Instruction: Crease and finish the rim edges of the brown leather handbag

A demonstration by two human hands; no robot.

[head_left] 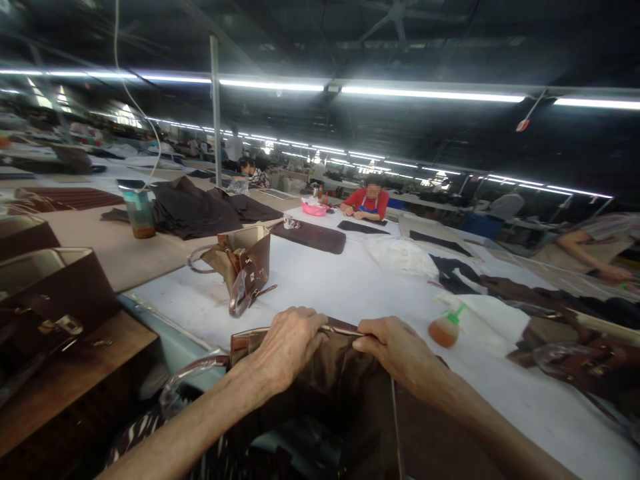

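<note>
A brown handbag (370, 387) with a fabric lining lies open toward me at the near edge of the white table. My left hand (295, 343) is closed over its top rim, the fingers curled across the edge. A little to the right, my right hand (395, 347) pinches the same rim between thumb and fingers. One plastic-wrapped handle sticks out on the bag's left side. Beyond my hands, another brown handbag (257, 257) stands upright on the table, with its handles also partly wrapped in clear plastic.
A bottle of amber liquid with a green nozzle (444, 329) stands at right. More brown bags (60, 287) sit at left by a greenish jar (139, 212). Dark material pieces (193, 203) lie behind. A person in red (367, 203) works across the table, near a pink basket (314, 209).
</note>
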